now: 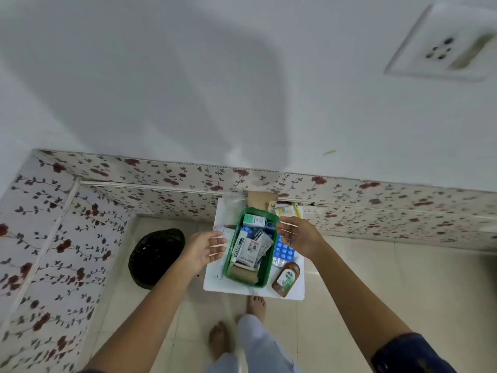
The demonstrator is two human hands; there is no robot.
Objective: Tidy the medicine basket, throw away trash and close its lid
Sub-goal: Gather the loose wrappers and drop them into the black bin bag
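A green medicine basket (230, 262) sits on a small white table (236, 287), filled with several medicine boxes (254, 220) and a tan roll at its near end. My left hand (204, 250) hovers open just left of the basket, palm turned toward it. My right hand (297, 235) hovers open at the basket's right side, fingers spread. Neither hand holds anything. Beside the basket on the right lie a blue blister pack (285, 250) and a brown antiseptic bottle (285, 278). No lid can be made out.
A black-lined trash bin (154, 255) stands on the tiled floor left of the table. Floral-tiled wall skirting runs behind and to the left. Cardboard (262, 200) and papers lie at the table's far end. My bare feet (255, 305) are below the table.
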